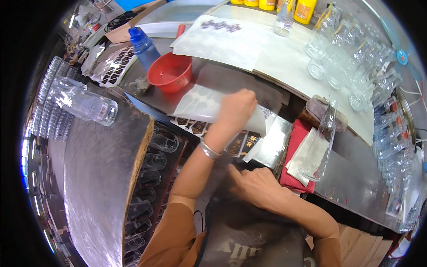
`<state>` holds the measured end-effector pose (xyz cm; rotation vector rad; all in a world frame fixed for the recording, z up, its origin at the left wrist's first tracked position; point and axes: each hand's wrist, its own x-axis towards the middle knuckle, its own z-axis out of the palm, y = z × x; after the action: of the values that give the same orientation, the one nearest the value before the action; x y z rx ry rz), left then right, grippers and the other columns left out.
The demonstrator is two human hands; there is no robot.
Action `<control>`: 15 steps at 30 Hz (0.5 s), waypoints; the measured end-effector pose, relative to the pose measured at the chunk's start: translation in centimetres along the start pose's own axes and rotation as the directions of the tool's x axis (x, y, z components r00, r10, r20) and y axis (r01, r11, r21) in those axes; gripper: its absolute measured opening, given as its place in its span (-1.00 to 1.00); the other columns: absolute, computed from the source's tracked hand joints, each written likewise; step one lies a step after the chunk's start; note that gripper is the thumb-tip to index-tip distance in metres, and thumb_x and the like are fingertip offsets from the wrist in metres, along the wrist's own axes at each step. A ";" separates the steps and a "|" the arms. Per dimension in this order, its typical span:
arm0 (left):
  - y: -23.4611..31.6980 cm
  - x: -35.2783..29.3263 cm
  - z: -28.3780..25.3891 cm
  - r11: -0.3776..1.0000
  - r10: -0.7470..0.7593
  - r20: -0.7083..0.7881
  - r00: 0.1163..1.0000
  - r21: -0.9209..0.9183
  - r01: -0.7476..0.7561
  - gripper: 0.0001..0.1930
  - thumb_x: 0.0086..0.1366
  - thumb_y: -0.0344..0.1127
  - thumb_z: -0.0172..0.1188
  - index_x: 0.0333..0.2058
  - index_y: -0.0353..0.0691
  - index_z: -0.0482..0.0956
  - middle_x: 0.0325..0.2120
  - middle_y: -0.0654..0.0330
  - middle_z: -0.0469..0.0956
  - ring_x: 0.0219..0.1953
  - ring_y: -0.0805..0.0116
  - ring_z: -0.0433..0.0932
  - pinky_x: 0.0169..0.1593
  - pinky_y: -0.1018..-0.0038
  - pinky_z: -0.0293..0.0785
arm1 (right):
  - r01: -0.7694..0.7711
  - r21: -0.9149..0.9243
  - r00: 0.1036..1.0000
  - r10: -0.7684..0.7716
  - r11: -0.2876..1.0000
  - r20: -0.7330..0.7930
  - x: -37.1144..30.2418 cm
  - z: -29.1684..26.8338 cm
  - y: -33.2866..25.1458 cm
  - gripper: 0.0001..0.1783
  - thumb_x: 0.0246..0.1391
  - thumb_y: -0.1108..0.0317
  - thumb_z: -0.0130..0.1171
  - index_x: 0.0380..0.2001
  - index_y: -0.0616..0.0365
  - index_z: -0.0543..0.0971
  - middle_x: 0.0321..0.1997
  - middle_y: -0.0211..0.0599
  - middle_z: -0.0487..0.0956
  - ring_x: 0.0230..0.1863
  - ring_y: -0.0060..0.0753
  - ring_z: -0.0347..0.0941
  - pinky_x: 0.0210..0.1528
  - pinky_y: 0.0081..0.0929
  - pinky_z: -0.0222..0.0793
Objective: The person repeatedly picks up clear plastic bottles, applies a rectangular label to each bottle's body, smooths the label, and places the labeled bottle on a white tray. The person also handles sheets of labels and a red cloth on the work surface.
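My left hand (239, 109) is closed over a thin translucent sheet (199, 101), which curls up at its left end. Beneath the sheet lies a printed sheet of dark and gold label designs (242, 143). My right hand (257, 186) is lower, in front of the table edge and over my dark apron (255, 231). Its index finger stretches out to the left, and nothing shows in its fingers. A small white flat piece (253, 151) leans by a shiny metal box (275, 141) just beyond that hand.
A red bowl (165, 73) and a blue bottle (144, 49) stand at the back left. To the right, a clear glass bottle (327, 138) lies on folded red and white cloths (297, 153). Several glass bottles (351, 62) crowd the far right; another (86, 104) lies on the left surface.
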<state>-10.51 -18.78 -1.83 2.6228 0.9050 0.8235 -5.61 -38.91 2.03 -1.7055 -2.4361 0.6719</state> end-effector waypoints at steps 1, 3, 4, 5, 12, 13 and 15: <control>0.4 0.0 0.8 1.000 -0.002 -0.005 1.000 0.004 0.002 -0.87 0.27 -0.32 0.13 -0.44 -0.21 0.53 -0.43 0.02 0.56 -0.37 -0.09 0.60 -0.31 0.10 0.52 | 0.003 -0.021 1.000 -0.003 1.000 -0.014 -0.3 -0.5 0.1 -0.31 0.19 0.08 0.21 0.23 0.39 0.43 -0.51 -0.17 0.62 -0.51 -0.15 0.59 -0.48 -0.25 0.46; 0.6 0.0 2.2 1.000 0.025 0.031 0.999 0.008 -0.025 -0.86 0.26 -0.32 0.13 -0.44 -0.22 0.54 -0.45 0.01 0.56 -0.39 -0.11 0.59 -0.31 0.08 0.52 | -0.024 0.005 1.000 0.024 1.000 0.001 -0.6 -1.2 0.2 -0.28 0.17 0.08 0.25 0.24 0.39 0.41 -0.47 -0.13 0.63 -0.47 -0.11 0.60 -0.43 -0.23 0.48; 0.9 0.0 2.7 1.000 0.019 0.040 0.999 -0.003 -0.018 -0.85 0.26 -0.32 0.13 -0.45 -0.24 0.54 -0.44 0.01 0.56 -0.38 -0.11 0.60 -0.30 0.09 0.52 | -0.029 0.009 1.000 0.029 1.000 -0.008 -0.8 -1.3 0.4 -0.28 0.17 0.08 0.25 0.24 0.40 0.40 -0.47 -0.12 0.63 -0.46 -0.10 0.60 -0.42 -0.22 0.48; 1.1 -0.1 3.3 1.000 0.012 0.048 0.999 -0.014 -0.011 -0.84 0.26 -0.32 0.13 -0.46 -0.25 0.55 -0.44 0.00 0.56 -0.38 -0.11 0.60 -0.29 0.09 0.53 | -0.034 0.013 0.999 0.034 0.999 -0.017 -0.9 -1.4 0.5 -0.28 0.17 0.09 0.25 0.24 0.40 0.40 -0.46 -0.11 0.63 -0.45 -0.09 0.60 -0.41 -0.21 0.49; -0.9 -1.4 5.3 0.964 0.009 0.188 0.982 -0.264 0.042 -0.67 0.25 -0.36 0.16 -0.02 -0.33 0.56 0.08 -0.14 0.49 0.11 -0.11 0.52 0.15 0.16 0.48 | -0.045 0.034 0.997 0.047 0.998 -0.062 -2.3 -1.4 0.8 -0.32 0.18 0.08 0.26 0.22 0.30 0.39 -0.48 -0.12 0.61 -0.50 -0.04 0.59 -0.50 -0.15 0.45; -0.9 -1.9 4.2 0.953 0.038 0.177 0.983 -0.302 0.018 -0.58 0.24 -0.40 0.14 0.09 -0.33 0.48 0.18 -0.15 0.40 0.21 -0.11 0.42 0.25 0.17 0.38 | -0.058 0.044 0.997 0.061 0.997 -0.057 -2.8 -1.5 1.0 -0.32 0.18 0.08 0.26 0.22 0.29 0.39 -0.48 -0.12 0.61 -0.50 -0.04 0.59 -0.50 -0.16 0.45; -2.1 -2.8 1.1 0.955 0.070 0.192 0.979 -0.297 -0.010 -0.42 0.20 -0.51 0.11 0.25 -0.35 0.37 0.32 -0.16 0.27 0.36 -0.14 0.27 0.41 0.17 0.21 | -0.070 0.066 0.996 0.073 0.995 -0.055 -3.5 -1.4 1.4 -0.33 0.19 0.08 0.25 0.23 0.29 0.38 -0.47 -0.12 0.61 -0.50 -0.04 0.59 -0.50 -0.16 0.45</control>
<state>-12.73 -18.97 -4.82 2.4144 0.6234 0.6322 -2.66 -41.30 3.38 -1.7696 -2.2998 0.6915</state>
